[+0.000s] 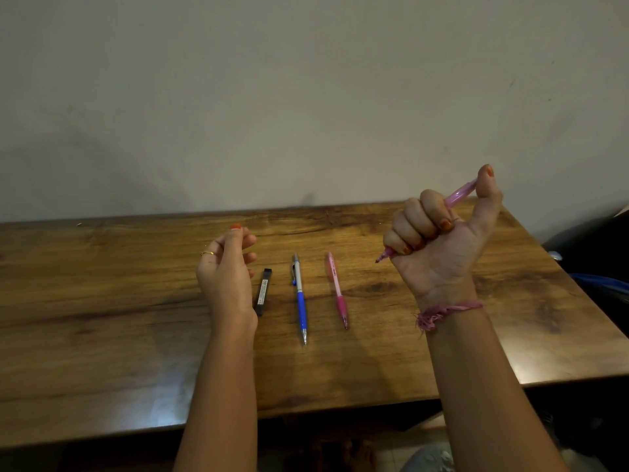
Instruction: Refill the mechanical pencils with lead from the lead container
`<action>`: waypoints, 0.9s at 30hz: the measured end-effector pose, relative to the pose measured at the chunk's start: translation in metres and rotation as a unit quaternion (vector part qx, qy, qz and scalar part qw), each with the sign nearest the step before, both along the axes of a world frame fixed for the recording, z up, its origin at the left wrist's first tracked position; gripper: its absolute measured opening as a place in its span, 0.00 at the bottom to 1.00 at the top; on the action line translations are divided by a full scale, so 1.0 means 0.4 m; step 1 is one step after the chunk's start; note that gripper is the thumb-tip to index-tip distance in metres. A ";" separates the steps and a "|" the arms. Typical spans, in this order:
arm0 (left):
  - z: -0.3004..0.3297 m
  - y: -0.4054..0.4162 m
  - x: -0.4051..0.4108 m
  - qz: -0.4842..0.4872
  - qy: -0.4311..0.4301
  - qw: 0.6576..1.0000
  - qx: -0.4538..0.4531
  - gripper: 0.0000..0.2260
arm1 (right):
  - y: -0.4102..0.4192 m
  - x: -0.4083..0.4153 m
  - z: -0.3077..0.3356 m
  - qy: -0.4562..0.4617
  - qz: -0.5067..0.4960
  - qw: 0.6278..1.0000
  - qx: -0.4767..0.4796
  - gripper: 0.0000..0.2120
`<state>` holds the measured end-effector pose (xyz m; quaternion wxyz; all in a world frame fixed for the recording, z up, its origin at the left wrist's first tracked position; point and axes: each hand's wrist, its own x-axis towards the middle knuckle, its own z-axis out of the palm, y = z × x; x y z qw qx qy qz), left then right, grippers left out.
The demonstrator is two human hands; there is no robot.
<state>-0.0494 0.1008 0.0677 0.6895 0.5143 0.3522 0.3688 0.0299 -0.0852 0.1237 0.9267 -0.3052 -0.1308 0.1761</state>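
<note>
Right hand grips purple pencil.

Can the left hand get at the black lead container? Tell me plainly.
Probably yes. The left hand hovers with loosely curled fingers holding nothing, right beside the slim black rectangular lead container lying on the wooden table; nothing lies between them.
</note>
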 end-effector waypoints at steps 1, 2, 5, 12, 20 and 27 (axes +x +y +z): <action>0.000 0.001 0.000 0.000 0.000 1.000 -0.002 0.05 | 0.000 0.000 0.000 -0.001 0.001 1.000 0.000 0.29; 0.000 0.001 0.001 0.001 -0.001 1.000 -0.004 0.05 | 0.000 0.000 0.000 -0.004 0.003 1.000 0.000 0.29; 0.002 0.001 0.002 0.002 -0.004 1.000 -0.006 0.05 | -0.002 0.001 0.001 -0.009 0.004 1.000 0.000 0.27; 0.003 0.003 0.001 0.002 -0.003 1.000 -0.005 0.04 | -0.002 0.002 0.002 -0.014 0.007 1.000 0.005 0.29; 0.002 -0.001 -0.002 0.002 0.001 1.000 -0.005 0.04 | -0.005 -0.003 0.005 -0.015 0.005 1.000 0.003 0.28; 0.003 -0.006 -0.003 -0.001 0.000 1.000 -0.004 0.04 | -0.009 -0.005 0.006 -0.011 0.004 1.000 0.006 0.28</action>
